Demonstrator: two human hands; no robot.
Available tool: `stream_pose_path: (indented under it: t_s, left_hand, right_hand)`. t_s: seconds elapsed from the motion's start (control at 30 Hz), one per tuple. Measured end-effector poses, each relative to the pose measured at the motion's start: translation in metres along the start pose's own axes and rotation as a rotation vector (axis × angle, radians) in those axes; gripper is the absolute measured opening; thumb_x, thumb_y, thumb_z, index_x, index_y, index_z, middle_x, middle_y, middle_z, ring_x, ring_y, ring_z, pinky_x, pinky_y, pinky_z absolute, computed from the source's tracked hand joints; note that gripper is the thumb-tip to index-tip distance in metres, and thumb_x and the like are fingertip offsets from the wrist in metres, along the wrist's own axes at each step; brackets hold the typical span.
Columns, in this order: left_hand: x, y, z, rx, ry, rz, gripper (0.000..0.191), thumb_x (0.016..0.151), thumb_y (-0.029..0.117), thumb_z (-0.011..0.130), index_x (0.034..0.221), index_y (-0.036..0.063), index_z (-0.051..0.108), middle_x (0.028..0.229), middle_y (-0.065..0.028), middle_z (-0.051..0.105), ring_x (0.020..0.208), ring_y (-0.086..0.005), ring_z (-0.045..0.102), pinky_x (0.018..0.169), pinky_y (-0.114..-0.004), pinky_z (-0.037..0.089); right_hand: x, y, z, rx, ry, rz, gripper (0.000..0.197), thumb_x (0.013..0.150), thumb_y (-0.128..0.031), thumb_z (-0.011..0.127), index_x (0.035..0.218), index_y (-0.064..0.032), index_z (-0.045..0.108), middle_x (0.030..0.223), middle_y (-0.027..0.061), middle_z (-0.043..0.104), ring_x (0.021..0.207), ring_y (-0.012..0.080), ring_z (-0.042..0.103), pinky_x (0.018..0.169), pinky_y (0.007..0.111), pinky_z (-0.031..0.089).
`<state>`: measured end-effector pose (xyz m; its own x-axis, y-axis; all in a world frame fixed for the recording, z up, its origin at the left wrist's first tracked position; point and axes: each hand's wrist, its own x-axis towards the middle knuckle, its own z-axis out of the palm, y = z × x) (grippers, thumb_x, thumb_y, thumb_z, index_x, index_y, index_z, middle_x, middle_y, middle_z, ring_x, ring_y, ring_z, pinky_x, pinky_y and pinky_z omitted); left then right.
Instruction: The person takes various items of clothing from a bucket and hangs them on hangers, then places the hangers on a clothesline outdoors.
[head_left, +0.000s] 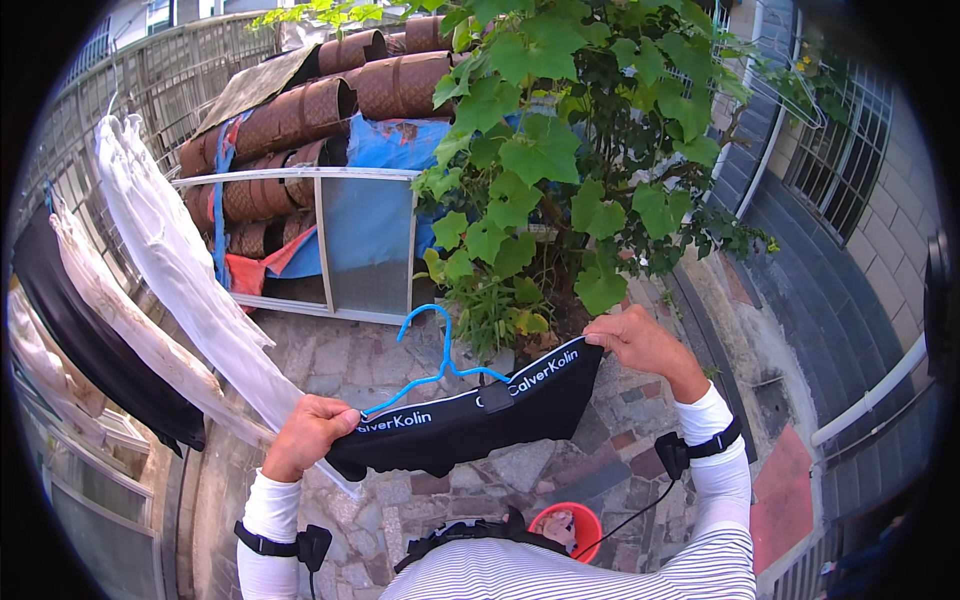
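A black pair of underpants (480, 442) with a printed waistband is stretched out before me. My left hand (311, 431) pinches one end of the waistband, beside an end of a blue clothes hanger (448, 352). At the other end, my right hand (646, 346) grips the waistband's upper corner. The hanger's arms run down to the waistband, its hook pointing up; its lower part is hidden by the cloth. Below, a red bucket (592, 529) with pale cloth inside stands on the paving, partly hidden by my body.
White (161, 217) and black garments (97, 322) hang at the left. Ahead are a framed screen panel (367, 247), stacked brown curved sheets (292, 120) and a leafy vine (525, 150). Grey steps (787, 247) rise at the right. A white pipe (862, 405) runs beside them.
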<state>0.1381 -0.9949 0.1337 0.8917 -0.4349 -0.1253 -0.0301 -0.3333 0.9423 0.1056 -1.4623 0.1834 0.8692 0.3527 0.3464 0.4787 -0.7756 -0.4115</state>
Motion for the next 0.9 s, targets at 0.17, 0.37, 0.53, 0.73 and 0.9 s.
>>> stream_pose_path:
  t_s: [0.17,0.37,0.53,0.73,0.9]
  left_hand:
    - [0.0,0.016,0.004,-0.025,-0.071,0.091,0.025,0.092,0.015,0.062,0.079,-0.0056,0.066,0.067,0.0036,0.057,0.062,-0.0058,0.047,0.056,-0.025,0.041]
    - [-0.024,0.031,-0.018,-0.093,0.007,0.066,0.024,0.094,0.017,0.061,0.083,-0.0037,0.068,0.071,0.0028,0.061,0.065,-0.0053,0.051,0.058,-0.024,0.043]
    - [-0.044,0.059,-0.052,-0.24,-0.008,0.135,0.024,0.095,0.019,0.062,0.088,-0.0029,0.071,0.076,0.0007,0.066,0.067,-0.0057,0.057,0.062,-0.023,0.046]
    - [-0.042,0.112,-0.102,-0.465,-0.201,0.271,0.041,0.1,0.033,0.055,0.103,-0.0054,0.068,0.092,-0.007,0.071,0.08,-0.0118,0.066,0.075,-0.026,0.053]
    - [-0.036,0.128,-0.123,-0.75,-0.392,0.568,0.059,0.102,0.044,0.04,0.127,-0.0072,0.055,0.122,-0.016,0.063,0.112,-0.0212,0.061,0.1,-0.033,0.047]
  right_hand:
    - [0.011,0.002,0.024,0.032,-0.245,0.151,0.02,0.089,-0.019,0.062,0.094,-0.0009,0.07,0.079,0.0188,0.067,0.076,0.0363,0.064,0.07,0.039,0.05]
    - [-0.006,-0.053,0.009,0.241,0.055,0.345,0.031,0.089,-0.029,0.067,0.1,0.0,0.07,0.081,0.0163,0.07,0.068,0.0238,0.066,0.063,0.031,0.051]
    - [-0.022,-0.134,-0.034,0.18,0.03,-0.005,0.023,0.084,-0.016,0.072,0.098,0.0017,0.069,0.076,0.013,0.067,0.062,0.023,0.061,0.058,0.03,0.047]
    - [-0.013,-0.211,-0.088,-0.002,0.553,-0.194,0.008,0.082,-0.002,0.068,0.089,0.0025,0.067,0.069,0.0139,0.064,0.054,0.0242,0.06,0.053,0.029,0.045]
    - [0.013,-0.269,-0.137,0.004,0.758,-0.301,0.014,0.084,0.002,0.065,0.097,0.0046,0.068,0.081,0.011,0.069,0.071,0.0144,0.064,0.067,0.024,0.048]
